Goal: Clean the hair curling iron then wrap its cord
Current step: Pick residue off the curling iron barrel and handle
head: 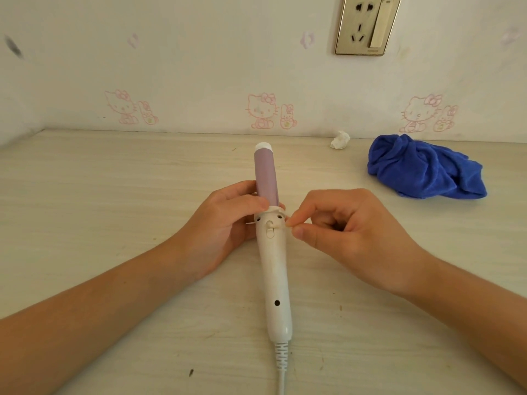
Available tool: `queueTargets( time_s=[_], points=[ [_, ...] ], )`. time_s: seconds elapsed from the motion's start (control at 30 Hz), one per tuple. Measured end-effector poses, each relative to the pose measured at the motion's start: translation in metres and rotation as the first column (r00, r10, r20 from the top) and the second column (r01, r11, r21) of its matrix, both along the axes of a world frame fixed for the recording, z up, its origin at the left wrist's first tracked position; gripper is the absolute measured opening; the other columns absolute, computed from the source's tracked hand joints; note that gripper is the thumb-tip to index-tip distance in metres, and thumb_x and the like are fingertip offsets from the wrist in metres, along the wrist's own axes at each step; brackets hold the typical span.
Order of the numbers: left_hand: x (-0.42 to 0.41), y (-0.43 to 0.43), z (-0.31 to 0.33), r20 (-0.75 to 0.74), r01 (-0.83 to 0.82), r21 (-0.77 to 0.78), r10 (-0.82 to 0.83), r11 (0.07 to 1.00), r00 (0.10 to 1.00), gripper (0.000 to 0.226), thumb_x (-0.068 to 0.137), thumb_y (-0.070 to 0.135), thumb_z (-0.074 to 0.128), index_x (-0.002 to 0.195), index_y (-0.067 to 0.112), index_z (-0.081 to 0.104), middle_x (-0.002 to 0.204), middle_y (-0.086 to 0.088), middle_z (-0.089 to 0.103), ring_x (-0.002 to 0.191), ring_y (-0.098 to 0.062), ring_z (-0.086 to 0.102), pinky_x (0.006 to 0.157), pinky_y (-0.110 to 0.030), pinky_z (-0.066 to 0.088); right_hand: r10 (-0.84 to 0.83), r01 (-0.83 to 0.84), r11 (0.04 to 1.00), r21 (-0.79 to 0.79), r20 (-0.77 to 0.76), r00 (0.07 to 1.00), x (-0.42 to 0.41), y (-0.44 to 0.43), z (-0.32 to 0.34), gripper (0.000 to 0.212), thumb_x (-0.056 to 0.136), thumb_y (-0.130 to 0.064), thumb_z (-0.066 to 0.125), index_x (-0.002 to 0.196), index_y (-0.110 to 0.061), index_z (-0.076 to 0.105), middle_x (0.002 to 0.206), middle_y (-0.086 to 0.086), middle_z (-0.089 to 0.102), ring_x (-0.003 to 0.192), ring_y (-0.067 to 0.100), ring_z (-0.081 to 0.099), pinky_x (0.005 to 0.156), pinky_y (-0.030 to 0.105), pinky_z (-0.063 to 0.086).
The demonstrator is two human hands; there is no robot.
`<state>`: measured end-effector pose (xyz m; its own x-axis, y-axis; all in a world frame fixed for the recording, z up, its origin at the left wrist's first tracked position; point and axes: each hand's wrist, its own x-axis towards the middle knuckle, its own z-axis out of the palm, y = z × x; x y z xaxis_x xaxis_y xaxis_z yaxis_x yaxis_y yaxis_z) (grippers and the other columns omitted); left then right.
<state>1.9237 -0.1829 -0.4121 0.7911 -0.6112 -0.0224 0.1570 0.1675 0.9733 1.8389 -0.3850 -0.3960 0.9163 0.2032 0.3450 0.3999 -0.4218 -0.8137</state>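
**Fig. 1. Picking the collar clean, cord not yet wrapped**

My left hand (228,220) is curled round the curling iron (275,269) where the mauve barrel (265,172) meets the white handle. It holds the iron lengthwise, tip pointing away from me. My right hand (350,223) has thumb and forefinger pressed together in a pinch at the right edge of the collar (271,216). I cannot tell whether they hold the rim itself or a scrap caught there. A thin pale sliver also shows at the collar's left side.

To do this step well, I judge that the left hand should keep the iron from rolling. The right should pull slowly and straight outward, so that whatever sits in the seam comes away whole. The iron can then be turned to check the far side.

The cord (281,377) leaves the handle's near end and runs out of view, loose.

Count: two hands; one iron; one cord; one blue cloth (422,169), bunched on the worktop (114,195) to the right; one crumpled white wad (340,139) by the wall; one wall socket (368,24).
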Motion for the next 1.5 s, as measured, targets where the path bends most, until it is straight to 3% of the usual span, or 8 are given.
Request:
queueTargets(
  time_s=[0.33, 0.57, 0.73, 0.97, 1.03, 1.13, 1.27, 1.5],
  points=[
    [0.001, 0.001, 0.000, -0.016, 0.009, -0.024, -0.009, 1.000, 1.000, 0.037, 0.086, 0.011, 0.061, 0.119, -0.004, 0.064, 0.098, -0.015, 0.072, 0.089, -0.028, 0.068, 0.078, -0.036, 0.059, -0.038, 0.038, 0.999, 0.036, -0.004, 0.999, 0.002, -0.001, -0.002, 0.014, 0.094, -0.002, 0.070, 0.085, -0.012, 0.073, 0.046, -0.011, 0.032, 0.045, 0.009, 0.025, 0.049, 0.012, 0.029],
    [0.000, 0.000, -0.001, -0.001, -0.058, -0.039, 0.059, 0.998, 0.998, 0.026, 0.083, 0.009, 0.058, 0.105, -0.002, 0.068, 0.095, -0.014, 0.073, 0.081, -0.022, 0.073, 0.068, -0.032, 0.060, 0.105, -0.082, 0.985, 0.155, -0.143, 0.984, 0.003, -0.003, -0.002, 0.008, 0.090, -0.011, 0.071, 0.083, -0.015, 0.073, 0.047, -0.009, 0.034, 0.046, 0.013, 0.022, 0.048, 0.017, 0.028],
    [0.002, 0.000, -0.002, -0.034, -0.100, -0.063, 0.098, 0.993, 0.995, 0.024, 0.082, 0.009, 0.061, 0.102, 0.001, 0.069, 0.095, -0.015, 0.073, 0.086, -0.027, 0.073, 0.075, -0.038, 0.060, 0.206, -0.197, 0.978, 0.069, -0.193, 0.959, -0.002, 0.000, 0.000, 0.006, 0.087, -0.009, 0.073, 0.082, -0.013, 0.075, 0.049, -0.005, 0.035, 0.047, 0.012, 0.026, 0.049, 0.016, 0.030],
    [0.001, -0.002, -0.004, 0.099, -0.250, 0.021, 0.246, 0.968, 0.964, 0.025, 0.084, 0.021, 0.069, 0.104, 0.007, 0.072, 0.094, -0.017, 0.067, 0.084, -0.026, 0.064, 0.069, -0.033, 0.054, 0.231, -0.249, 0.965, -0.083, -0.182, 0.956, -0.007, -0.001, 0.008, 0.010, 0.089, -0.006, 0.073, 0.083, -0.014, 0.075, 0.049, -0.006, 0.035, 0.046, 0.010, 0.028, 0.051, 0.015, 0.033],
    [0.002, -0.001, -0.004, 0.095, -0.269, 0.028, 0.265, 0.963, 0.960, 0.022, 0.084, 0.021, 0.068, 0.101, 0.007, 0.073, 0.095, -0.019, 0.066, 0.087, -0.031, 0.063, 0.071, -0.037, 0.053, 0.274, -0.297, 0.951, -0.080, -0.223, 0.936, -0.010, 0.002, 0.008, 0.012, 0.089, -0.005, 0.073, 0.084, -0.015, 0.075, 0.049, -0.005, 0.035, 0.046, 0.011, 0.029, 0.050, 0.015, 0.033],
    [0.002, -0.002, -0.003, 0.098, -0.270, 0.041, 0.265, 0.962, 0.959, 0.020, 0.084, 0.021, 0.067, 0.098, 0.008, 0.073, 0.094, -0.018, 0.066, 0.086, -0.030, 0.063, 0.071, -0.038, 0.053, 0.187, -0.205, 0.974, -0.093, -0.169, 0.968, -0.008, 0.001, 0.007, 0.014, 0.090, -0.003, 0.073, 0.082, -0.015, 0.074, 0.049, -0.005, 0.033, 0.047, 0.009, 0.027, 0.051, 0.014, 0.032],
    [0.001, -0.002, -0.003, 0.101, -0.267, 0.050, 0.261, 0.962, 0.960, 0.019, 0.084, 0.021, 0.067, 0.097, 0.008, 0.073, 0.094, -0.019, 0.065, 0.087, -0.032, 0.062, 0.071, -0.040, 0.051, 0.279, -0.312, 0.944, -0.106, -0.244, 0.929, -0.011, 0.002, 0.009, 0.013, 0.090, -0.006, 0.073, 0.084, -0.016, 0.076, 0.049, -0.004, 0.035, 0.046, 0.011, 0.029, 0.051, 0.016, 0.033],
    [0.002, -0.002, -0.003, 0.083, -0.270, 0.050, 0.265, 0.962, 0.961, 0.015, 0.084, 0.020, 0.067, 0.093, 0.011, 0.075, 0.094, -0.016, 0.069, 0.090, -0.031, 0.065, 0.074, -0.040, 0.055, 0.288, -0.327, 0.938, -0.117, -0.264, 0.920, -0.010, 0.000, 0.011, 0.015, 0.090, -0.002, 0.073, 0.084, -0.016, 0.076, 0.048, -0.003, 0.035, 0.046, 0.012, 0.029, 0.051, 0.015, 0.033]
  ],
)
